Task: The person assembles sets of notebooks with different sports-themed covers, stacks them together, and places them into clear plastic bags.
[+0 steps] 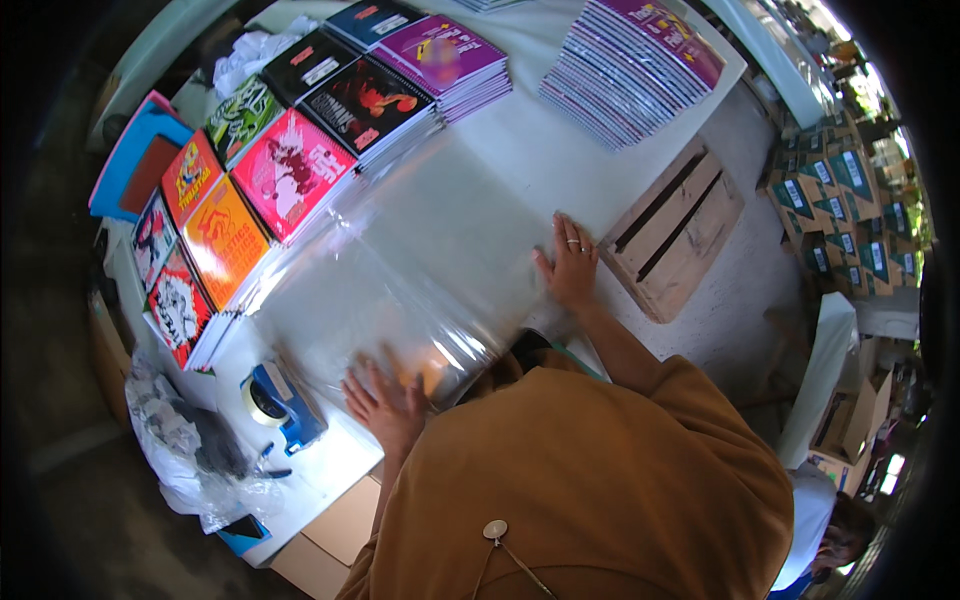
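Note:
A large sheet of clear plastic film [440, 240] lies spread over the white table [545, 175], creased and shiny in places. My left hand [388, 405] rests open near its lower left part, fingers spread. At the right edge of the film, my right hand [570, 265] is open too, fingers stretched out and a ring on one of them. Neither hand grips anything. Beyond the film stand stacks of spiral notebooks, among them a pink one [290, 172], an orange one [227, 240] and a black one [365, 105].
A blue tape dispenser [290, 412] stands left of my left hand, near crumpled plastic [180, 440]. A tall stack of purple notebooks [635, 75] is at the far right. Beside the table are a wooden pallet [675, 235] and stacked boxes [850, 210]. Another person [815, 525] is at lower right.

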`<state>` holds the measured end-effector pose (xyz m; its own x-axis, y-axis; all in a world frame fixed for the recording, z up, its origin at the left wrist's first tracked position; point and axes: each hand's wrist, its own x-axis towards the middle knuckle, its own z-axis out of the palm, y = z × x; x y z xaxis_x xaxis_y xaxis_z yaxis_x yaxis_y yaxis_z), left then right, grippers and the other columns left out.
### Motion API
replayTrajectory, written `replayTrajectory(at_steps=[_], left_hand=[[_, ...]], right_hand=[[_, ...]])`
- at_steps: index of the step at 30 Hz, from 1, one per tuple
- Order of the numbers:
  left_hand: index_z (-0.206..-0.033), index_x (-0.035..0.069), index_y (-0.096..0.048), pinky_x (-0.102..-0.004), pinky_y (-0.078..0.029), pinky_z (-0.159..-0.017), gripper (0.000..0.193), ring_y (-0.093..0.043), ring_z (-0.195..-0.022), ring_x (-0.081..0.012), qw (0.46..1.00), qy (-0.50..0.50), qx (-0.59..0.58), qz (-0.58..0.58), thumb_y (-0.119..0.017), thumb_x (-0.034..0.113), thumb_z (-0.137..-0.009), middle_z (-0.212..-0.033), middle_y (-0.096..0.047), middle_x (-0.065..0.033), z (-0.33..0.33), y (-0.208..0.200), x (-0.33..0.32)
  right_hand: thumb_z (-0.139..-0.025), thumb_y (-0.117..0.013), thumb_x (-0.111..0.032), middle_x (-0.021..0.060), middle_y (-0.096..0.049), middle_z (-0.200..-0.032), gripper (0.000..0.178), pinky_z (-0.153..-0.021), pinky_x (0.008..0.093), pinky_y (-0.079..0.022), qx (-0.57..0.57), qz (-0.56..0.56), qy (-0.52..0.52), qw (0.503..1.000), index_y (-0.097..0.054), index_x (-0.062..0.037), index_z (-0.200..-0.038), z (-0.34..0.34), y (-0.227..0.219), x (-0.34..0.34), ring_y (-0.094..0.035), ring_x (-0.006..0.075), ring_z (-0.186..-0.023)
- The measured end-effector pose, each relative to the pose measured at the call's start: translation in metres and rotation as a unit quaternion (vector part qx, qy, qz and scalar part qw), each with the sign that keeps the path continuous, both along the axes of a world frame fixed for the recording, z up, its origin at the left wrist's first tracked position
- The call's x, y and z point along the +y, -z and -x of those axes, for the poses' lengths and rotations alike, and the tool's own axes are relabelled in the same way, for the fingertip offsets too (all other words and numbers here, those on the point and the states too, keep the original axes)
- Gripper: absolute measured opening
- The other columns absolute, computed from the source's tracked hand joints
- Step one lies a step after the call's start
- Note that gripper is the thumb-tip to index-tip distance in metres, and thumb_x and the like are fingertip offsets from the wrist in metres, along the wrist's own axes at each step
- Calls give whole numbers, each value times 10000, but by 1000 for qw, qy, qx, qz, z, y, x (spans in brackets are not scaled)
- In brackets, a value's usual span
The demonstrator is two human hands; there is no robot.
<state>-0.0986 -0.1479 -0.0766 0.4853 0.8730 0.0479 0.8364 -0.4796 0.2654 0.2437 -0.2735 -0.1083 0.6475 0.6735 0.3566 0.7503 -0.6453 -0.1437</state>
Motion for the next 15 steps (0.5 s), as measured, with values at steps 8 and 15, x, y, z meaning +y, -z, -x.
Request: replayTrajectory(at_steps=[8, 15], left_hand=[[-1370, 195, -393, -551, -93, -1082, 665, -137, -1367, -383, 995, 41, 41, 82, -557, 522, -815, -1485, -193, -157, 2, -7, -23], [-1364, 218, -403, -532, -118, -1083, 616, -184, -1357, -362, 995, 29, 51, 78, -527, 510, -836, -1460, -258, -146, 0, -10, -19]], right_hand=[[-838, -549, -419, 113, -417, -1329, 640, -943, 480, -307, 42, 40, -9, 998, -381, -98, -1367, -9, 1, -4, -374, 326, -1186], [-826, -551, -413, 141, -350, -1330, 659, -949, 518, -270, 88, 30, -21, 995, -351, -123, -1382, -10, -4, 1, -314, 358, -1189]])
